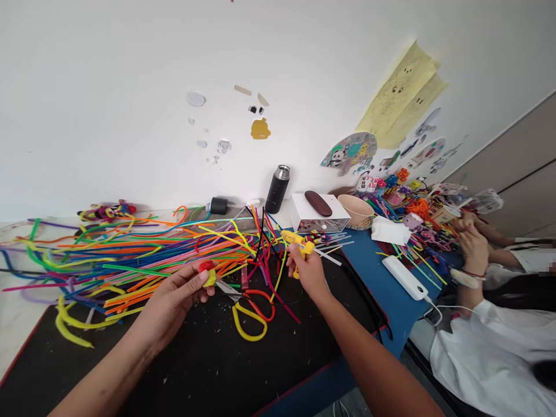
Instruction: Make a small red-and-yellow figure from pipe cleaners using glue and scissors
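Between the thumb and fingers of my left hand (176, 298) is a small red and yellow fuzzy piece (208, 274), seemingly of pipe cleaner. My right hand (310, 269) is wrapped round a yellow hot glue gun (299, 242), its nozzle pointing up and left. Scissors (249, 313) with one yellow and one orange-red handle lie on the black mat (208, 370) between my hands; their blades run partly behind the left fingers. A wide heap of coloured pipe cleaners (147, 255) spreads behind and to the left of my left hand.
Along the wall stand a black thermos (278, 190), a white box (319, 213) with a dark red case (318, 203), and a beige bowl (356, 211). Tissues (390, 230) and a white power bank (405, 278) lie to the right. A co-worker's hands (473, 246) are at far right.
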Available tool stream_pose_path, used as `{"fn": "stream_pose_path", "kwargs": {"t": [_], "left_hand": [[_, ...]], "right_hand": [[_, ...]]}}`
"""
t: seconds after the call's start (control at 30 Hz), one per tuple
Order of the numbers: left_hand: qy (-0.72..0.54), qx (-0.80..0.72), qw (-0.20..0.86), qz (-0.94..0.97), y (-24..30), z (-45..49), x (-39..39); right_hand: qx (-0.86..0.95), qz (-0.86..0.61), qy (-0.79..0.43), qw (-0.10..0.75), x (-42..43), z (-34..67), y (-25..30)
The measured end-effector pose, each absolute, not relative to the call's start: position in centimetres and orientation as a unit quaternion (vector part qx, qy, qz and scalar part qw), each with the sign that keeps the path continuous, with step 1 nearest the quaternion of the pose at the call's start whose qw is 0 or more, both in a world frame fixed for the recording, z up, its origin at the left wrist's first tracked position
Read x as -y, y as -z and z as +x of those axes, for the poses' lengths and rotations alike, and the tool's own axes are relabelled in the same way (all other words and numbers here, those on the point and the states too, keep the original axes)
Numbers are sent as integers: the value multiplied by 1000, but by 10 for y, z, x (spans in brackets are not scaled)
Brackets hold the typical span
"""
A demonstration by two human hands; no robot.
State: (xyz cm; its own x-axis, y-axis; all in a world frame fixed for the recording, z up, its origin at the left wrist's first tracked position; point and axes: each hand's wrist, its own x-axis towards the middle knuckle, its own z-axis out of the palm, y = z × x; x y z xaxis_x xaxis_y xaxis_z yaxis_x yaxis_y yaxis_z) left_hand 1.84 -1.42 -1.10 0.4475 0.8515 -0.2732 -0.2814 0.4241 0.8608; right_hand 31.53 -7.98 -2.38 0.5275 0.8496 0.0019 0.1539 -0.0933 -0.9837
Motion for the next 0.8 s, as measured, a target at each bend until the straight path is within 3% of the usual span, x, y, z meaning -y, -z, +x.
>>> {"fn": "stream_pose_path", "kwargs": {"t": [0.3,0.47,0.67,0.8], "left_hand": [[-365,-368,759,395,11,19,17],[-370,-367,759,390,11,19,17],[-364,-366,761,393,11,20,18],[-364,-361,763,394,10,21,19]], "right_hand": [[277,-646,-378,602,107,320,24],[291,-616,-446,580,122,323,15],[384,-674,-400,488,129,326,16],[493,-756,-269,337,130,329,13]]}}
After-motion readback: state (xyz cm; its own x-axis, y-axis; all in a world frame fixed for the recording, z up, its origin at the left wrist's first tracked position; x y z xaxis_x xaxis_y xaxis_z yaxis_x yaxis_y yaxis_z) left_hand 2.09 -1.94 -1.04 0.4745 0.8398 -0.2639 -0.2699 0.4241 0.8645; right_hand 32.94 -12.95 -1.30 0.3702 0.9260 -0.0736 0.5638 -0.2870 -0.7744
